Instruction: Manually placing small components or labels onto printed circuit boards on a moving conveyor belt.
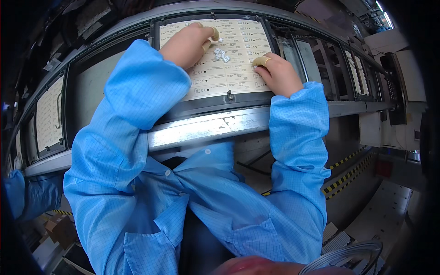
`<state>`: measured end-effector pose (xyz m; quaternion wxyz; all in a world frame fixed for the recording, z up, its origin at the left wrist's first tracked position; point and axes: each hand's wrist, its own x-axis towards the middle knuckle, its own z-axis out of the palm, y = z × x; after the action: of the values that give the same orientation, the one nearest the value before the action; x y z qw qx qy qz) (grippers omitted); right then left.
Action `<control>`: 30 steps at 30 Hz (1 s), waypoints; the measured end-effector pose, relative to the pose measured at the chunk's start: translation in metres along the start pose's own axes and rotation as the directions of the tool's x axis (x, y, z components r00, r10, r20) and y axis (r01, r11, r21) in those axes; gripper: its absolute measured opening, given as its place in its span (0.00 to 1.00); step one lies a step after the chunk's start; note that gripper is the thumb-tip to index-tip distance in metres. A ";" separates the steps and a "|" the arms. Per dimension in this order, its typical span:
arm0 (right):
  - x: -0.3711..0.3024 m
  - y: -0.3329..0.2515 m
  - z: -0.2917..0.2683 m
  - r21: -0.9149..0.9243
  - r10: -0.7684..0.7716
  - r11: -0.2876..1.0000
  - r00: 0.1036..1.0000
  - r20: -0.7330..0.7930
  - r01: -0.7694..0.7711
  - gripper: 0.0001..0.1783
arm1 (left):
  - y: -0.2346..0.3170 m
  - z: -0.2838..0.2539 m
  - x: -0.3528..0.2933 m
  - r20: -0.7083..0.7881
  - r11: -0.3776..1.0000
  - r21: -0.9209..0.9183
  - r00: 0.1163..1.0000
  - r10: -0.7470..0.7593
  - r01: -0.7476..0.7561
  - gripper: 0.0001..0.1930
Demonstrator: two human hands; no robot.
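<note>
A cream-coloured panel point(208, 87) of repeated printed strips lies in a black frame point(201, 106) in front of me. My left hand point(190, 43) is over its upper left part, fingers curled down and closed, with yellowish finger cots on. Whatever those fingertips hold is hidden, though one small white connector sits beside them. A loose pile of small white connectors point(222, 56) rests on the panel between my hands. At the panel's right side my right hand point(278, 74), also with a finger cot, pinches a small white connector point(254, 67) against the surface.
A metal conveyor rail point(208, 129) runs along the near side of the frame. Further left on the line is another framed panel point(49, 114); another with white parts point(355, 73) is at the right. Another person's blue sleeve point(39, 195) shows at the far left.
</note>
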<state>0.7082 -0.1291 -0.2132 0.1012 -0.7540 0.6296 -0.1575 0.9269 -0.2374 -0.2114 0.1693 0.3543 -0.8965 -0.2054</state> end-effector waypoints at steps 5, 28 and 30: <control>0.000 -0.001 -0.001 -0.013 -0.010 1.000 1.000 0.011 0.011 0.07 | 0.004 -0.026 -0.014 0.053 0.972 -0.190 0.990 -0.130 0.137 0.07; 0.010 0.003 -0.012 0.086 -0.044 0.995 0.998 -0.052 0.049 0.08 | 0.024 -0.019 -0.057 0.064 0.804 -0.470 0.923 -0.380 0.364 0.09; 0.028 -0.004 -0.011 0.049 -0.044 0.998 0.996 -0.081 0.048 0.10 | 0.020 -0.013 -0.059 0.005 0.858 -0.432 0.952 -0.307 0.279 0.09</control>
<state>0.7119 -0.1550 -0.1985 0.0916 -0.7585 0.6115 -0.2057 0.9620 -0.1861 -0.1994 0.2379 0.4471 -0.7593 -0.4087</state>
